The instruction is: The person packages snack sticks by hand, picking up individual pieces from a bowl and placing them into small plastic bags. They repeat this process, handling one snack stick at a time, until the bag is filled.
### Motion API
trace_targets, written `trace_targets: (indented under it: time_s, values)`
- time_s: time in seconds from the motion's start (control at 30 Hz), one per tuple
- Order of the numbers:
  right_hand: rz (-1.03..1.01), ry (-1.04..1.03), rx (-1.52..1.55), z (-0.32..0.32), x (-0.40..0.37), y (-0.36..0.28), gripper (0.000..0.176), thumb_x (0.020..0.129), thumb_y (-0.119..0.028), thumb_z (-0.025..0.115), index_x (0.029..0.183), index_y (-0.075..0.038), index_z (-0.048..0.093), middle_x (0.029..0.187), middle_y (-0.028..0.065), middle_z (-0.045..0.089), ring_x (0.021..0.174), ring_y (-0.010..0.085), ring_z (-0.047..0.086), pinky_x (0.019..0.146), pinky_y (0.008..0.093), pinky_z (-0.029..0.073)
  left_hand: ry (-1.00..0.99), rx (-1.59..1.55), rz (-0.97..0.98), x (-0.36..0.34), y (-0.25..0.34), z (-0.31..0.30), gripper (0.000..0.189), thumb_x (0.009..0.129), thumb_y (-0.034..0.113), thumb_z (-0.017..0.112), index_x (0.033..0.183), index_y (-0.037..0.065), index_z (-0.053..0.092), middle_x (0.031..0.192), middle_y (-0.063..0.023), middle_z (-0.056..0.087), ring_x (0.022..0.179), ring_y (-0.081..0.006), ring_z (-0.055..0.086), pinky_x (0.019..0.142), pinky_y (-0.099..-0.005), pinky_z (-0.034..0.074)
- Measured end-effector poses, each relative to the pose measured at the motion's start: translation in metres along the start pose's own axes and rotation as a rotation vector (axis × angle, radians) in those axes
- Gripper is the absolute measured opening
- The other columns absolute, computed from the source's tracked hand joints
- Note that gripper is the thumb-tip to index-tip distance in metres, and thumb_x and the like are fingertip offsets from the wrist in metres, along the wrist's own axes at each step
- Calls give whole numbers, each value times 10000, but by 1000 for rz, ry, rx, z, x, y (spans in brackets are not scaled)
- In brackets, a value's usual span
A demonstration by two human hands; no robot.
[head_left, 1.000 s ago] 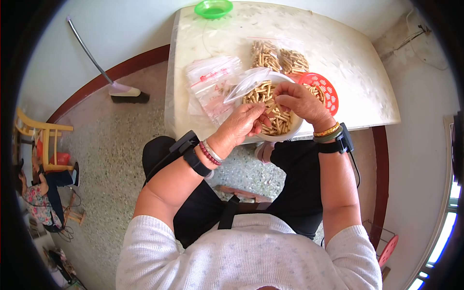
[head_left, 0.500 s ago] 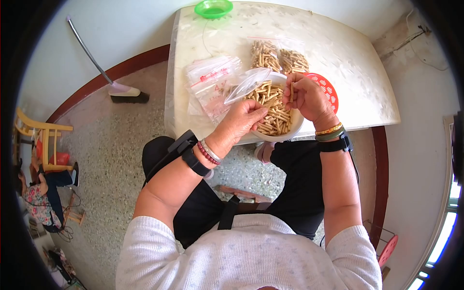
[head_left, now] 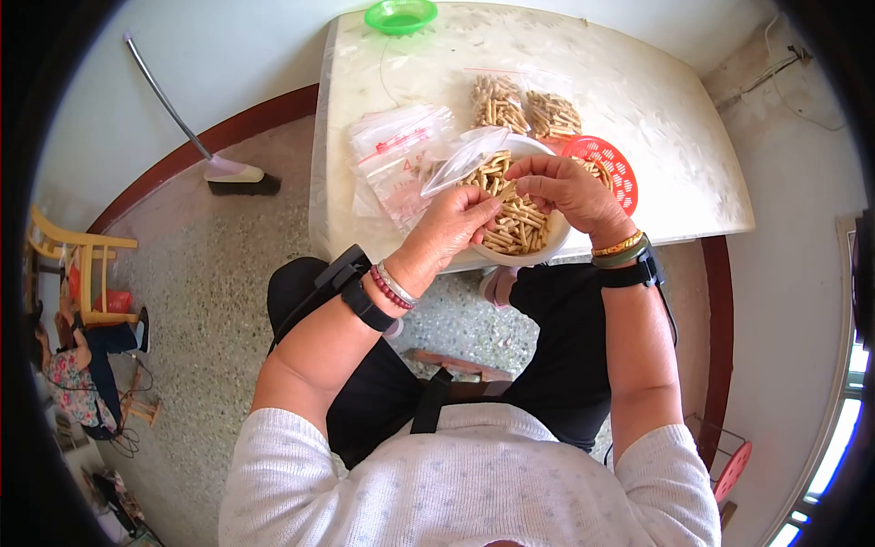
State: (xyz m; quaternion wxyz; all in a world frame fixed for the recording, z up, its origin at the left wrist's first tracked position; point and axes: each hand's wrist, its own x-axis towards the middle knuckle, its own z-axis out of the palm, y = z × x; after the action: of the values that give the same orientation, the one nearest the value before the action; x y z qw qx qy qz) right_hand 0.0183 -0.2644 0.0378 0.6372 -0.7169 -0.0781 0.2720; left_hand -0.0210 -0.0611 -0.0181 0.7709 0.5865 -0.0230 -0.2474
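A white bowl (head_left: 558, 239) full of short tan sticks (head_left: 521, 228) stands at the table's near edge. Over its left side, my left hand (head_left: 456, 223) is closed, thumb against forefinger; whatever lies in that pinch is hard to make out. My right hand (head_left: 570, 191) hovers over the bowl's right side, its fingertips pinched on what looks like a short tan stick, close to the left fingertips. A clear plastic bag (head_left: 467, 159) leans over the bowl's left rim. Behind my right hand, a red perforated basket (head_left: 622, 173) holds more tan sticks.
Flat printed zip bags (head_left: 401, 150) are stacked on the table (head_left: 638, 100) at left. Two filled bags of sticks (head_left: 499, 102) lie behind the bowl. A green dish (head_left: 401, 16) sits at the far edge. A broom (head_left: 239, 175) and another person (head_left: 82, 374) are at left.
My right hand has moved left, from the bowl's right rim to beside my left fingertips, uncovering sticks in the red basket. The left hand has barely moved.
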Motion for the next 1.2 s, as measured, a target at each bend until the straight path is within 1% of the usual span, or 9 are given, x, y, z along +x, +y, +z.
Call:
trace_targets:
  time_s: [0.4, 0.5, 0.57, 0.6, 0.73, 0.83, 0.9, 1.03, 1.2]
  values:
    - [18, 13, -86, 4, 1, -1, 139, 902, -176, 656, 970, -56, 674, 730, -71, 548, 617, 16, 435, 553, 176, 355, 30, 139, 96, 0, -2, 1, 185, 969, 229, 596, 886, 64, 613, 721, 43, 580, 534, -8, 450, 462, -148, 343]
    - [3, 65, -74, 1, 2, -1, 137, 914, -176, 649, 967, -52, 670, 719, -67, 534, 624, 22, 436, 571, 185, 368, 40, 245, 152, -1, 2, 3, 194, 962, 204, 600, 935, 13, 624, 721, -9, 626, 543, -54, 526, 488, -193, 416]
    - [-20, 92, -39, -3, 4, 1, 137, 917, -178, 646, 960, -51, 671, 709, -68, 530, 619, 23, 436, 571, 189, 366, 184, 691, 545, -10, 6, 9, 188, 914, 176, 633, 874, -8, 621, 662, -132, 635, 570, -217, 626, 525, -323, 476]
    - [-65, 126, -11, -3, 3, 0, 136, 915, -189, 650, 941, -58, 675, 693, -75, 525, 599, 19, 426, 553, 187, 351, 197, 834, 576, -17, 15, 11, 198, 909, 141, 648, 979, -41, 615, 732, -129, 666, 635, -177, 662, 577, -302, 504]
    - [-161, 219, 24, 1, 2, -5, 146, 915, -202, 654, 927, -59, 678, 666, -79, 510, 570, 16, 407, 531, 187, 337, 178, 858, 774, -31, 33, 13, 140, 874, 114, 686, 937, 1, 631, 718, -94, 648, 596, -188, 635, 556, -299, 494]
    - [-217, 235, 97, 6, 2, -10, 143, 921, -184, 639, 956, -49, 671, 695, -73, 539, 581, 14, 411, 535, 182, 339, 283, 861, 913, -36, 47, 3, 126, 828, 81, 722, 898, 26, 634, 745, -88, 628, 639, -220, 622, 597, -308, 503]
    - [-238, 257, 128, 10, 2, -12, 144, 924, -173, 629, 975, -43, 667, 729, -64, 563, 589, 12, 411, 539, 178, 338, 525, 984, 1107, -26, 56, -11, 167, 797, 134, 735, 877, 60, 609, 816, -91, 598, 776, -302, 601, 677, -388, 482]
    - [-281, 312, 101, 21, 1, -22, 149, 929, -137, 607, 1011, -23, 658, 849, -28, 633, 655, 15, 473, 580, 165, 370, 593, 1088, 923, -17, 60, -25, 236, 750, 138, 767, 910, 56, 615, 911, -105, 591, 866, -301, 586, 733, -400, 482]
    - [-487, 310, -15, 48, 11, -21, 111, 923, -37, 614, 1028, -3, 634, 867, -1, 655, 772, 32, 559, 666, 182, 447, 525, 1098, 801, -6, 51, -33, 170, 777, 54, 732, 915, 20, 639, 833, -108, 644, 699, -251, 639, 621, -322, 514]
